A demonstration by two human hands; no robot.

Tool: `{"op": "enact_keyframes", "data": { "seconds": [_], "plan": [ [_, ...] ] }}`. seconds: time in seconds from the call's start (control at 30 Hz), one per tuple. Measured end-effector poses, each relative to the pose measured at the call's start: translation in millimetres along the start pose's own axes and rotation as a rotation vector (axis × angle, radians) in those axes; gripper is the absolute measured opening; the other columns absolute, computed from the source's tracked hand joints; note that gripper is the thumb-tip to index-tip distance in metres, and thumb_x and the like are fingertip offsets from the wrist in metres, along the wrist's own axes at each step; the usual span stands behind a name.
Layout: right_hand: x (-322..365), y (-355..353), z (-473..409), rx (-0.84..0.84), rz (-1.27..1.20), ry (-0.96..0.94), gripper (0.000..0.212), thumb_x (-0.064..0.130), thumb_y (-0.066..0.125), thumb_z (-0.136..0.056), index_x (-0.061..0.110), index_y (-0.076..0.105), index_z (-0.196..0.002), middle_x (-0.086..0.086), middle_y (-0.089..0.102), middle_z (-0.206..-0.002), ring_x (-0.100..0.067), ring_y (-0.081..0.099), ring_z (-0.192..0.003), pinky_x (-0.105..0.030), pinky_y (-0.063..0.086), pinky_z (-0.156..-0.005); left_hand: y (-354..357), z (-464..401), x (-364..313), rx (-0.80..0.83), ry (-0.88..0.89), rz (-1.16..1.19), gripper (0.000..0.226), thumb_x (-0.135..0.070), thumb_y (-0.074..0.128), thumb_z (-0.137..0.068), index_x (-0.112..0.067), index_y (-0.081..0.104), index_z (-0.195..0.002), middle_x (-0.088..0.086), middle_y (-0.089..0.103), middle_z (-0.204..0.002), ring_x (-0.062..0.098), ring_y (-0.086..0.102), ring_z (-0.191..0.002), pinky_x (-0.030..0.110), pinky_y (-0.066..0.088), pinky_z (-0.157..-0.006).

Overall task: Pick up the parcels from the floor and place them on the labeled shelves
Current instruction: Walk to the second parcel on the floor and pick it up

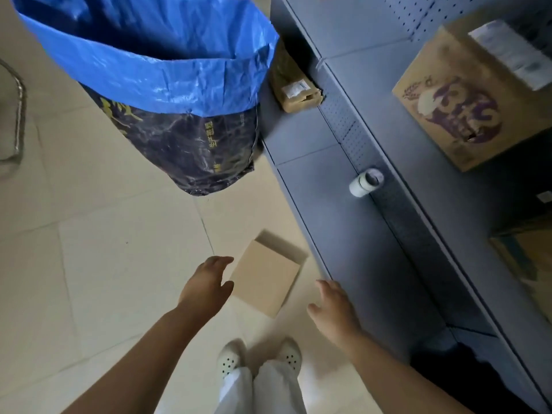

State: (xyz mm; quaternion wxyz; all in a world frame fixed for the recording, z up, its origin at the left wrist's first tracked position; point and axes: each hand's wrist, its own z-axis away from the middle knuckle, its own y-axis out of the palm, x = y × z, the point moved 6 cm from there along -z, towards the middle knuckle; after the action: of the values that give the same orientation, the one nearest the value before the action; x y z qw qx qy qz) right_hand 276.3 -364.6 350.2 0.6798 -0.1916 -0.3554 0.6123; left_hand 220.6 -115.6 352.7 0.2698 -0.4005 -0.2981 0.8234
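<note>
A plain tan cardboard parcel [265, 279] lies flat on the pale tiled floor, just in front of my feet and beside the grey shelf unit. My left hand [207, 283] hovers at the parcel's left edge, fingers apart, holding nothing. My right hand [334, 309] is open to the right of the parcel, near the lowest shelf's front edge, a gap away from the box. The grey metal shelves [343, 234] run along the right side.
A big blue and dark woven sack [167, 85] stands on the floor ahead. On the shelves sit a brown wrapped parcel [294, 88], a white tape roll [366, 182] and a printed carton [475, 100]. A metal frame [18, 109] is at the far left.
</note>
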Motion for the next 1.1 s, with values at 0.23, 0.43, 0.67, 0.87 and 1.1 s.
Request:
{"op": "enact_keyframes", "data": {
  "seconds": [0.23, 0.43, 0.67, 0.87, 1.1],
  "plan": [
    [-34.9, 102.4, -112.3, 0.060, 0.033, -0.006, 0.055, 0.025, 0.050, -0.088, 0.016, 0.035, -0.141, -0.006, 0.040, -0.142, -0.024, 0.039, -0.130, -0.032, 0.034, -0.104, 120.5, -91.2, 72.7, 0.063, -0.069, -0.018, 0.051, -0.017, 0.053, -0.086, -0.021, 0.041, -0.136, 0.003, 0.047, -0.136, 0.020, 0.046, -0.123, 0.034, 0.043, -0.093],
    [-66.6, 192.6, -197.4, 0.107, 0.048, 0.010, 0.056, 0.025, 0.050, -0.089, 0.019, 0.032, -0.142, -0.006, 0.039, -0.142, -0.024, 0.039, -0.130, -0.033, 0.037, -0.103, 217.4, -160.3, 143.0, 0.170, -0.120, -0.083, 0.054, -0.019, 0.052, -0.085, -0.023, 0.037, -0.138, 0.005, 0.045, -0.138, 0.024, 0.043, -0.125, 0.037, 0.042, -0.095],
    [-97.8, 273.7, -267.7, 0.130, -0.054, 0.119, 0.065, 0.020, 0.049, -0.090, 0.018, 0.019, -0.147, -0.007, 0.036, -0.144, -0.025, 0.044, -0.128, -0.034, 0.042, -0.099, 289.1, -227.5, 193.7, 0.206, -0.159, -0.112, 0.059, -0.017, 0.051, -0.084, -0.019, 0.033, -0.140, 0.008, 0.047, -0.136, 0.027, 0.044, -0.124, 0.038, 0.042, -0.094],
    [-113.5, 312.3, -312.7, 0.121, -0.277, 0.260, 0.078, 0.020, 0.053, -0.089, 0.007, 0.004, -0.149, -0.015, 0.033, -0.148, -0.033, 0.044, -0.129, -0.035, 0.041, -0.099, 322.0, -265.9, 209.6, 0.222, -0.207, -0.008, 0.061, -0.016, 0.059, -0.079, -0.010, 0.033, -0.134, 0.012, 0.048, -0.133, 0.030, 0.047, -0.118, 0.040, 0.042, -0.092],
    [-121.3, 352.5, -342.2, 0.159, -0.663, 0.369, 0.091, 0.031, 0.065, -0.069, 0.002, 0.016, -0.141, -0.020, 0.042, -0.140, -0.033, 0.047, -0.125, -0.042, 0.040, -0.104, 334.8, -272.1, 218.9, 0.243, -0.227, 0.071, 0.053, -0.010, 0.060, -0.074, -0.008, 0.039, -0.122, 0.008, 0.056, -0.114, 0.030, 0.056, -0.095, 0.043, 0.048, -0.081]
  ]
}}
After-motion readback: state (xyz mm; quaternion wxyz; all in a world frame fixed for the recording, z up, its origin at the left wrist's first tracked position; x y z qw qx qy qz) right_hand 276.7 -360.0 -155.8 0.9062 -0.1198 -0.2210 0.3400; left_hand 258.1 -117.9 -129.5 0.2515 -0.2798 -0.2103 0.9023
